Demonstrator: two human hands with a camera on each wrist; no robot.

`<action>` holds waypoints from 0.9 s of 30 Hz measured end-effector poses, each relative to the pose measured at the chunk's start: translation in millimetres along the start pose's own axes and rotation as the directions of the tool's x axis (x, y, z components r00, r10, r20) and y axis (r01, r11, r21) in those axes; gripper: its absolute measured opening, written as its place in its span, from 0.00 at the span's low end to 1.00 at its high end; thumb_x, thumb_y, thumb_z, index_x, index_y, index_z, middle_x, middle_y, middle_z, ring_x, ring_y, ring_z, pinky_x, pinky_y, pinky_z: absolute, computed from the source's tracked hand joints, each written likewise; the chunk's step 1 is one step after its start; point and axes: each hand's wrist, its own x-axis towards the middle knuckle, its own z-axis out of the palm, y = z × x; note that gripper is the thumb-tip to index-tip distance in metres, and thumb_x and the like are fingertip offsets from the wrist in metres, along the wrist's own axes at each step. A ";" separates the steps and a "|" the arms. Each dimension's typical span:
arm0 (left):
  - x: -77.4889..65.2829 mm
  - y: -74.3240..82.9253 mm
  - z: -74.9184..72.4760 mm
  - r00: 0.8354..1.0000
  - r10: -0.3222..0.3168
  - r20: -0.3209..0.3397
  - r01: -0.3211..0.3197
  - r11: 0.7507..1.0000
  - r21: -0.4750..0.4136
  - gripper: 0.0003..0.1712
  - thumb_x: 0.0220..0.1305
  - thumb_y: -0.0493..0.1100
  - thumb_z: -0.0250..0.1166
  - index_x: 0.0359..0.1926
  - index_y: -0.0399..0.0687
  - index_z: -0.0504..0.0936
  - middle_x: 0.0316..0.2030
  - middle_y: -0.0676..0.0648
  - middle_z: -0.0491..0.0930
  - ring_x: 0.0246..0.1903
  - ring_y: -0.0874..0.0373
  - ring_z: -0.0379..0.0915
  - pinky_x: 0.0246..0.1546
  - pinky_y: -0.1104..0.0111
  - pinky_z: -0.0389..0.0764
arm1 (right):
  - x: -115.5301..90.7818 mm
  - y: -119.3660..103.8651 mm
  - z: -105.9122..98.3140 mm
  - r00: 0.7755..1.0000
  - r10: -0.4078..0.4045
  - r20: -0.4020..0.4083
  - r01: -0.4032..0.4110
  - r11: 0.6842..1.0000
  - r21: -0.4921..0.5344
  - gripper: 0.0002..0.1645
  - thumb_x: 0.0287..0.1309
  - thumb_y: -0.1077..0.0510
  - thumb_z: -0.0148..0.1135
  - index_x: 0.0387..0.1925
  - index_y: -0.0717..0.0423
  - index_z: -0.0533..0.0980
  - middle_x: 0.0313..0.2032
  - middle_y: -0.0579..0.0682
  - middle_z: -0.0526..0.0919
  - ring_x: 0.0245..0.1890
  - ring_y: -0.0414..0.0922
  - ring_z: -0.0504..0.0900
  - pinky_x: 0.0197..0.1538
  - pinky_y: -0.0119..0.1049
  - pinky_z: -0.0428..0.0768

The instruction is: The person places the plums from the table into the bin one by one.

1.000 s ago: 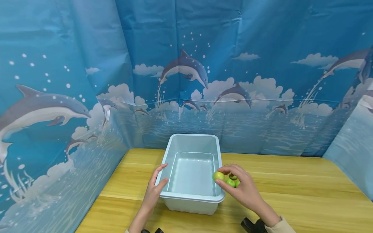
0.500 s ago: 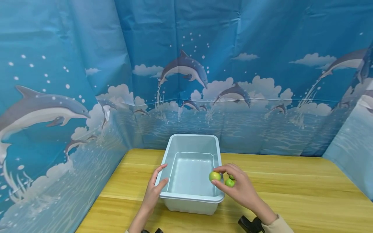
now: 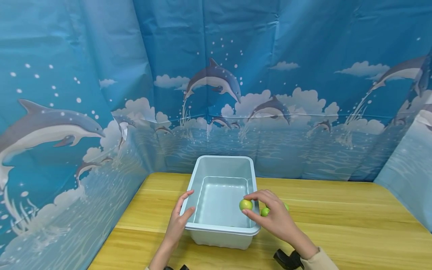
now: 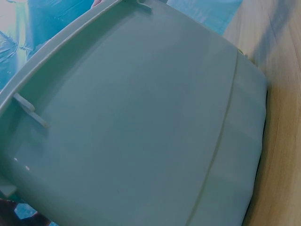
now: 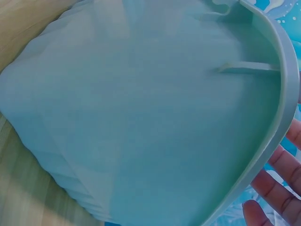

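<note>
At the left, a dolphin-printed backdrop [image 3: 50, 168] hangs beside the counter [image 3: 337, 221]; next, the left hand [image 3: 176, 221] rests at the left rim of a pale blue bin [image 3: 223, 228], its thumb and index finger spread wide, the other fingers hidden; the bin stands upright on the counter; over its right side, the right hand [image 3: 275, 215] pinches a yellow-green fruit [image 3: 246, 204] between narrowed fingers; just right of the bin, partly behind that hand, sit green fruits [image 3: 265, 212]; farther right shows a beige sleeve [image 3: 320, 261].
</note>
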 end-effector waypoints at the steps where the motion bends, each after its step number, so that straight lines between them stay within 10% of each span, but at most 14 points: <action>1: 0.1 0.1 0.1 1.000 0.001 0.000 -0.001 1.000 0.000 0.27 0.66 0.41 0.58 0.66 0.46 0.66 0.68 0.44 0.58 0.69 0.47 0.42 0.62 0.41 0.43 | -0.2 0.5 0.4 1.000 -0.005 0.003 0.005 1.000 0.000 0.19 0.50 0.54 0.72 0.45 0.39 0.79 0.42 0.33 0.79 0.43 0.37 0.75 0.44 0.38 0.75; 27: 0.0 0.7 0.2 1.000 -0.001 0.000 0.001 1.000 -0.004 0.28 0.66 0.40 0.58 0.66 0.44 0.64 0.68 0.43 0.57 0.69 0.47 0.43 0.62 0.41 0.43 | -3.2 3.0 2.1 1.000 -0.003 -0.013 0.003 1.000 -0.031 0.18 0.51 0.57 0.72 0.43 0.38 0.80 0.42 0.33 0.79 0.45 0.38 0.75 0.48 0.44 0.75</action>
